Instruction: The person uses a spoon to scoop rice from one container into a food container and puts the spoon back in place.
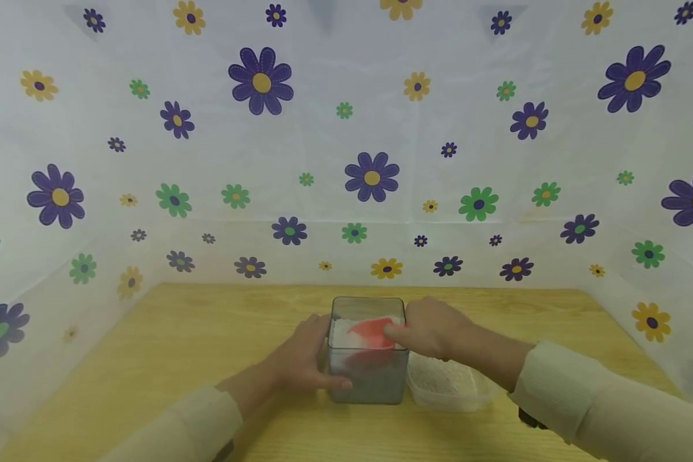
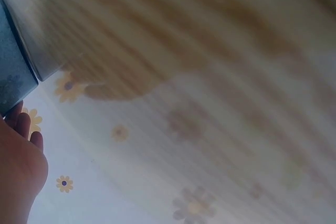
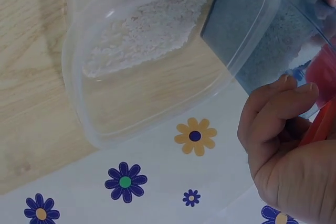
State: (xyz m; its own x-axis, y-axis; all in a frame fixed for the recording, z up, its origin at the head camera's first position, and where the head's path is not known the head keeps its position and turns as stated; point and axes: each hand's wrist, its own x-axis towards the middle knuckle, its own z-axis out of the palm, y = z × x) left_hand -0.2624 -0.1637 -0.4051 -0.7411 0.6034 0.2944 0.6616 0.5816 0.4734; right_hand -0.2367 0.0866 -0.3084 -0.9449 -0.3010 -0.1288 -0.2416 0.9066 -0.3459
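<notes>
We see a tall, square-sided container (image 1: 375, 385) of smoky, see-through material standing on the tabletop (image 1: 208, 340), roughly midway between its two far corners and a little in from its far edge. Its corners are softly rounded and its rim is a thin dark line. Inside lies pale, grainy rice (image 1: 342, 327), and against that rice sits a glossy red scoop (image 1: 372, 330), whose colour shows blurred through the front wall.

Our left hand (image 1: 303, 359) is spread about the container's left side, holding it, the thumb laid along the smooth front wall and the fingers reaching up the side. Our right hand (image 1: 436, 327) is closed around the scoop's handle at the container's right rim, its fingers curled in as the right wrist view shows.

Just beside the container, toward the tabletop's right edge, we have a low tub (image 1: 456, 403) of clear, slightly cloudy plastic with rounded corners and a broad lip. More rice grains (image 1: 441, 375), white and loose, lie in it; we cannot tell whether its wall touches the container.

The tabletop is yellowish, streaked with wood grain. Past its far, left and right edges rises a creased white sheet (image 1: 323, 141) printed with purple, green and yellow flowers, some petals edged with stitch-like dashes.
</notes>
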